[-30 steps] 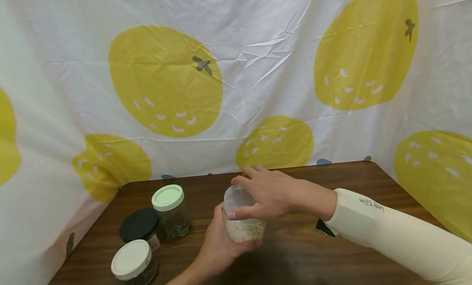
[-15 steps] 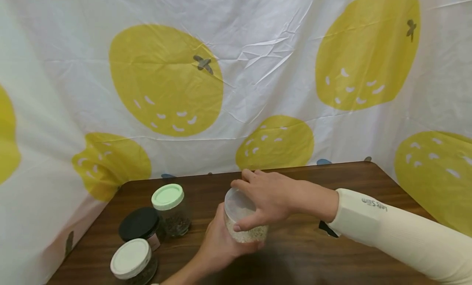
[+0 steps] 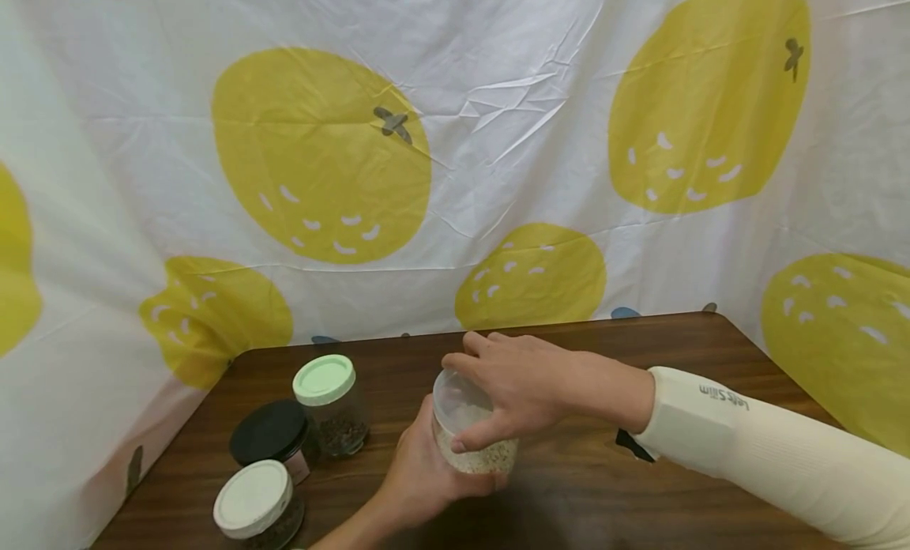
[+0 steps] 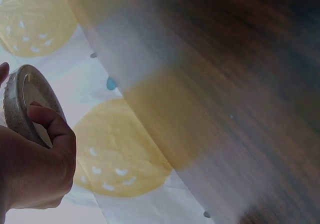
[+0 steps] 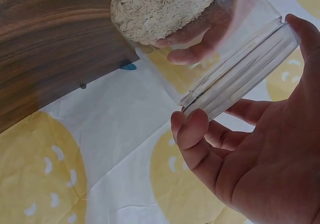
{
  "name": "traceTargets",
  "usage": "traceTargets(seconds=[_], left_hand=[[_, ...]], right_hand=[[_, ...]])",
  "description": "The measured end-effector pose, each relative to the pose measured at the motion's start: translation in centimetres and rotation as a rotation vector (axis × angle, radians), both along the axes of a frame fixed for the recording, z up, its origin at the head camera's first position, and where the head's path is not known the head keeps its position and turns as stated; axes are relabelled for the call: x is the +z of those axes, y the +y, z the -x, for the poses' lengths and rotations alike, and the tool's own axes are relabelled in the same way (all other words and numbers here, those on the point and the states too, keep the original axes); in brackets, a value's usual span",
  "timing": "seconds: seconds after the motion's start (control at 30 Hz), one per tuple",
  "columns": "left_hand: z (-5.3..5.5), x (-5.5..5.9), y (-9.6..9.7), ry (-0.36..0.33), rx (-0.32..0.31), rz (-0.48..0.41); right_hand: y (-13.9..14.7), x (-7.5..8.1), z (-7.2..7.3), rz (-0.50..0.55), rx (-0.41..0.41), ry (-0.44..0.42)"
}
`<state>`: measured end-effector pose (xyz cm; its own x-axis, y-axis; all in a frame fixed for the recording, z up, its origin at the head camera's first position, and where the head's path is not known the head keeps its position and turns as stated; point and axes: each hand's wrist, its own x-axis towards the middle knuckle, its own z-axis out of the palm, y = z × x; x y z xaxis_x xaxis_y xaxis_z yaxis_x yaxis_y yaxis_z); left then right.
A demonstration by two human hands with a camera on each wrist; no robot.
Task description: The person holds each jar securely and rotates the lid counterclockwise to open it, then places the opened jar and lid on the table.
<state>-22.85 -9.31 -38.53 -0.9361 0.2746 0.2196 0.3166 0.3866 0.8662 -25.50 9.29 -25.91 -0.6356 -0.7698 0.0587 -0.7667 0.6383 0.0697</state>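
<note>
Clear jar (image 3: 478, 459), pale flakes (image 5: 160, 9) inside, lid (image 5: 245, 69) on

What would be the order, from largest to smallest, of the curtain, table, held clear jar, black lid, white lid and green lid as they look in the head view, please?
1. Curtain
2. Table
3. Clear jar, though partly covered
4. Black lid and white lid: too alike to rank
5. Green lid

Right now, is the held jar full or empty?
Neither: the jar is partly filled. Pale flakes lie toward its base, with clear space between them and the lid.
</note>
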Motion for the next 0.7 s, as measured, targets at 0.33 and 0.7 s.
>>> traceTargets(seconds=[0.33, 0.7], left_hand=[[0.06, -0.06, -0.18, -0.001, -0.005, 0.002], [-0.09, 0.00, -0.36, 0.022, -0.013, 0.018]], right_hand=[[0.08, -0.09, -0.07, 0.003, 0.015, 0.001], [0.20, -0.18, -0.29, 0.015, 0.041, -0.003]])
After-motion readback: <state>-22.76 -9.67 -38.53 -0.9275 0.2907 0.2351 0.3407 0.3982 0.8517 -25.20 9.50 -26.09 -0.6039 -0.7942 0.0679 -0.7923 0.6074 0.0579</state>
